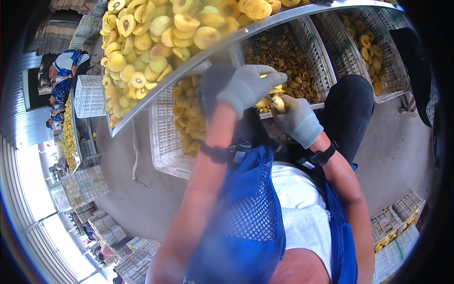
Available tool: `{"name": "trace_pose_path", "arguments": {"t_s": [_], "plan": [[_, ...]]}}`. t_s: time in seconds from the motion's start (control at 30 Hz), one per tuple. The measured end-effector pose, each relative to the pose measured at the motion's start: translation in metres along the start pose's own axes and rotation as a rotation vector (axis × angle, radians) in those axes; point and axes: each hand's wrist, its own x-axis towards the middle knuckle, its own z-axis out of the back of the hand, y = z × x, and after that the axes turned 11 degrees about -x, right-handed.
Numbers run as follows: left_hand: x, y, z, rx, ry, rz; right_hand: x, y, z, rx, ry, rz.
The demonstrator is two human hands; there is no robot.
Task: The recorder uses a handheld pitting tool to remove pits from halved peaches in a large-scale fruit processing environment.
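My left hand (250,85), in a pale knitted work glove, curls its fingers around a halved yellow fruit (276,90), probably a peach. My right hand (296,117), gloved the same way, closes on a small metal-tipped tool (273,100) right beside that fruit. A rounded tan piece shows at its fingertips; whether it is the handle or fruit I cannot tell. Below both hands stands a white plastic crate (321,53) with dark pits and fruit scraps (283,60). Beyond my left hand, halved peaches (152,46) are heaped on a metal-edged table (170,80).
A crate (165,152) of fruit halves stands by my left knee, another crate (390,60) at the far right. A cord (135,152) hangs beneath the table's corner. Other people (67,64) work at the left. Stacked crates (386,223) stand behind on the right.
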Motion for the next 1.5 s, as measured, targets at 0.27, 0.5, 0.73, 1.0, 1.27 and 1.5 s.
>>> {"name": "trace_pose_path", "arguments": {"t_s": [0.27,0.5,0.73,1.0,1.27,1.5], "plan": [[-0.034,0.009,0.063,0.163,-0.585,-0.526,0.007,-0.017,-0.005,0.138,-0.141,-0.116],[-0.067,0.046,0.134,0.708,-0.846,-0.052,0.006,-0.013,-0.005,0.192,-0.124,-0.134],[-0.018,0.04,0.151,0.826,-0.955,0.217,0.008,-0.012,-0.005,0.176,-0.046,-0.186],[-0.009,0.05,0.178,0.818,-0.993,0.217,0.009,-0.011,-0.01,0.15,-0.036,-0.128],[-0.024,0.059,0.161,0.252,-1.17,-0.003,0.008,-0.011,-0.009,0.165,-0.078,-0.084],[-0.022,0.055,0.166,0.701,-1.065,0.097,0.006,-0.005,-0.006,0.163,0.003,-0.122]]}}
